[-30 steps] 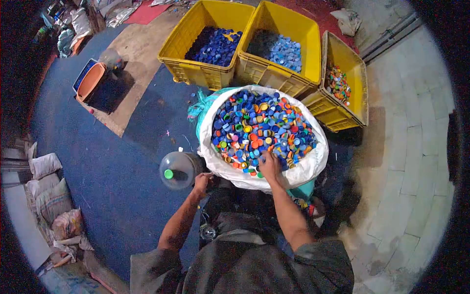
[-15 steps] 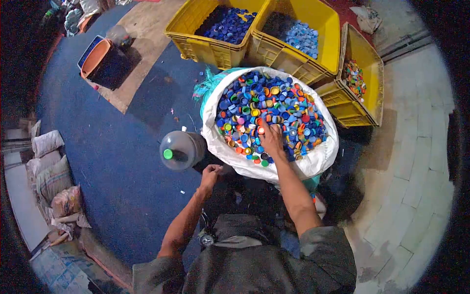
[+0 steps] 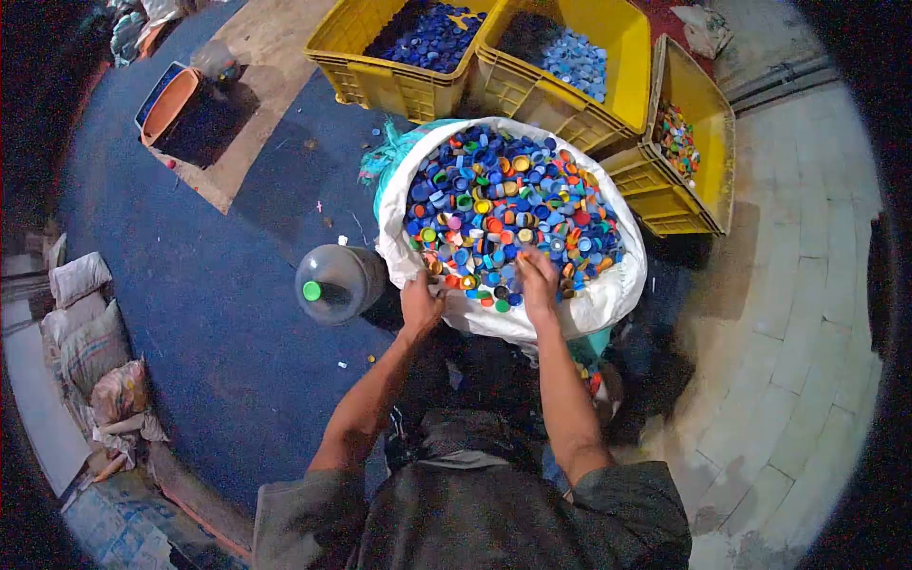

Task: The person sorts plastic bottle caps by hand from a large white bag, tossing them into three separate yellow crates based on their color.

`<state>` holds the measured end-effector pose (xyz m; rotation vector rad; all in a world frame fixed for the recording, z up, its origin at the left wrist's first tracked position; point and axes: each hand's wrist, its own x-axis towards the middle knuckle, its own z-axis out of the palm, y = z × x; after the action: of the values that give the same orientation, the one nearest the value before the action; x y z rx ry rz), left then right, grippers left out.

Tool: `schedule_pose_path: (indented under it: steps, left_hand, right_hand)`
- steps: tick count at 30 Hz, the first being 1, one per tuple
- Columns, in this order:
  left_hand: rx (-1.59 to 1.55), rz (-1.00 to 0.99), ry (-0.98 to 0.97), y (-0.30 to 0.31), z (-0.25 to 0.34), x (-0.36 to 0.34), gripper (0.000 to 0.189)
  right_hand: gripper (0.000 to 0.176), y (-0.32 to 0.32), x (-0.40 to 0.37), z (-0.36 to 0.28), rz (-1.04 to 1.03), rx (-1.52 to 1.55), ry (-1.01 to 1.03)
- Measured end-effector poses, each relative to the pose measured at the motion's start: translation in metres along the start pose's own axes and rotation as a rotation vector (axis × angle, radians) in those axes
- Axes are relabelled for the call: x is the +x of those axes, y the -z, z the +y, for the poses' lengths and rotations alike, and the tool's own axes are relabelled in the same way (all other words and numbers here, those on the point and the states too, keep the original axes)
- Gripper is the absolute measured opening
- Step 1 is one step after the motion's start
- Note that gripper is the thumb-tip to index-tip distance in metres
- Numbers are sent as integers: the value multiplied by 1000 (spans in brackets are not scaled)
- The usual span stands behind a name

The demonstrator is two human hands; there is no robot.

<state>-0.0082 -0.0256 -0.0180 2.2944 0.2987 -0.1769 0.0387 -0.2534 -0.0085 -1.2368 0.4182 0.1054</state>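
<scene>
- Right hand [image 3: 538, 280]: lies palm down on the bottle caps [image 3: 503, 204] at the near edge of the heap. The fingers are stretched forward and the grip is released. The fingertips touch blue and orange caps.
- Left hand [image 3: 421, 304]: sits at the near-left rim of the white sack [image 3: 594, 309], with the fingers bent towards the rim and the nearest caps. Whether the grip is clenched on the cloth or on a cap cannot be told, as the back of the hand covers the fingertips.
- Bottle caps: mixed colours, mostly blue, filling the open sack to its brim. The sack stands on the floor just beyond the person's knees, at the centre of the scene.
- Clear jug [image 3: 340, 280]: has a green cap [image 3: 312, 291] and lies just left of the sack, near the left hand but apart from it.
- Yellow crates: three stand beyond and to the right of the sack. The far-left crate [image 3: 375, 76] holds dark blue caps, the middle crate [image 3: 622, 66] paler blue ones, and the right crate [image 3: 698, 142] mixed colours.
- Hidden or unclear: the sack's base is covered by the person's arms and dark clothing. The tops of the far crates are cut off by the frame edge. The goods at the far-left border are too dim to make out.
</scene>
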Motion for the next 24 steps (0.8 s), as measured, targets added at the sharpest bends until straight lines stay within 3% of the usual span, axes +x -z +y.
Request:
schedule_pose_path:
  steps: [1,4,7,13,17,21,24]
  left_hand:
    - [87,-12,-29,4,8,2,38]
    - [214,-67,-12,0,14,6,44]
    - [286,-62,-60,-8,8,5,45]
    - [361,3,-182,-32,-5,6,41]
    - [406,-32,-104,-40,-1,13,37]
    - [370,1,-173,-54,-15,21,37]
    - [185,31,-188,-47,-13,15,35]
  right_hand:
    - [33,5,-15,-3,-7,288,-172]
    - [30,18,-60,1,87,694,-303]
    - [25,19,-92,2,149,703,-342]
    - [14,32,-120,14,142,581,-488]
    - [8,27,-117,12,69,408,-431]
    - [7,22,-109,17,64,274,-384]
    - [8,21,-103,32,34,-179,-252]
